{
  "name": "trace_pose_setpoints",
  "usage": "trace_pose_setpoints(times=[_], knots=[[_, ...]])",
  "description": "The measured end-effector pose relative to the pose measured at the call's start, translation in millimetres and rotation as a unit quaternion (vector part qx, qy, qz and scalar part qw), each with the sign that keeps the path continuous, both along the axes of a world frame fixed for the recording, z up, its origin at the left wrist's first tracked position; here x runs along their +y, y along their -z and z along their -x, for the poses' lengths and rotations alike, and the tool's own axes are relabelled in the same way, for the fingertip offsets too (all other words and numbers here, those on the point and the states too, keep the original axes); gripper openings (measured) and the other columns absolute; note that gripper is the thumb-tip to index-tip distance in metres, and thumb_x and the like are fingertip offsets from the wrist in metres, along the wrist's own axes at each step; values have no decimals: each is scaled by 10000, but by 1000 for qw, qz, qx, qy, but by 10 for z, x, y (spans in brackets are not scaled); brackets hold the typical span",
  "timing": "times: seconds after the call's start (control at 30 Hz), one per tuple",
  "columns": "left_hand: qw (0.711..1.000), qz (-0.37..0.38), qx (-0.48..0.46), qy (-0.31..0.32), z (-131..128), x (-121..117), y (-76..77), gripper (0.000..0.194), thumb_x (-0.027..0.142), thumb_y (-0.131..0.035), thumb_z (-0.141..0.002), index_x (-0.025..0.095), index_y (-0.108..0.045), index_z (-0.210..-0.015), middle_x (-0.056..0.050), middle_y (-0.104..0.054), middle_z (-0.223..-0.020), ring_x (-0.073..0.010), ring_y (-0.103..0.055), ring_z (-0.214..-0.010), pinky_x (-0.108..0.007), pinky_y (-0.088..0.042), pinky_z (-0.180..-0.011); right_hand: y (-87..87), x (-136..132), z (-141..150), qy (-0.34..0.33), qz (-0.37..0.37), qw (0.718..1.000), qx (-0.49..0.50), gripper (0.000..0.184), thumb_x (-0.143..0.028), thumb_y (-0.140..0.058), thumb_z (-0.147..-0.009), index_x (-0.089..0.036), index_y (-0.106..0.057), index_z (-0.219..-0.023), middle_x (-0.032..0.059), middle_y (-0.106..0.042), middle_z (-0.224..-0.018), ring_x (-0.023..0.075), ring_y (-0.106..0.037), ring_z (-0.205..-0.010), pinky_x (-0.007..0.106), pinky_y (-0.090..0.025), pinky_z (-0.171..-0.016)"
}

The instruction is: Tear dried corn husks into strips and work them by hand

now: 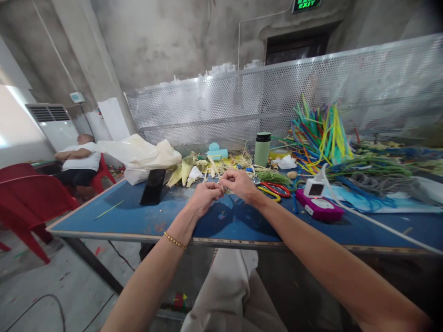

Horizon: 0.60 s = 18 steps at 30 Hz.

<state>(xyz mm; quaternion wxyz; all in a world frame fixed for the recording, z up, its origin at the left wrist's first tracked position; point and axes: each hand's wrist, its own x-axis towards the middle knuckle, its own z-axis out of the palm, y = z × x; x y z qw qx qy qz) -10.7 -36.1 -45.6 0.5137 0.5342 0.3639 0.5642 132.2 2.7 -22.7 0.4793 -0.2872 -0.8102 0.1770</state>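
Observation:
My left hand [205, 198] and my right hand [239, 183] meet above the front part of the blue table [131, 226]. Both are closed in a pinch, fingertips nearly touching. A thin pale strip [213, 166], like dried husk, rises from between them; its lower end is hidden by my fingers. Just beyond lie pale yellow husks [183, 170] and scraps. To the right of my right hand are scissors with red handles [277, 189] and a yellow-handled tool [270, 193]. A bracelet circles my left wrist.
A black phone [152, 186] and plastic bag [145, 154] lie left. Rightward are a green tumbler [262, 150], purple box [320, 206], white charger [314, 188] with cable, cord bundles [370, 170] and colourful strips [321, 133]. A person [81, 157] sits beyond red chairs [27, 198].

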Motion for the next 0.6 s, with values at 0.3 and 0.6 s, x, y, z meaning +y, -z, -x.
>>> trace_pose_setpoints(times=[0.3, 0.6], knots=[[1000, -15, 4, 4, 7, 17, 13, 86, 119, -708, -551, 110, -624, -570, -19, -577, -535, -72, -462, -499, -219, -293, -506, 6, 10, 2, -12, 73, 997, 31, 143, -242, -582, -726, -153, -612, -617, -8, -579, -609, 114, -503, -597, 237, -386, -590], [993, 14, -96, 61, 3, -5, -32, 364, 447, -762, -653, 101, -656, -694, -55, -602, -622, -120, -554, -610, -238, -363, -547, -18, 25, -1, -14, 112, 990, 81, 165, -271, -597, -722, -150, -605, -610, -36, -525, -544, 87, -434, -524, 224, -360, -546]])
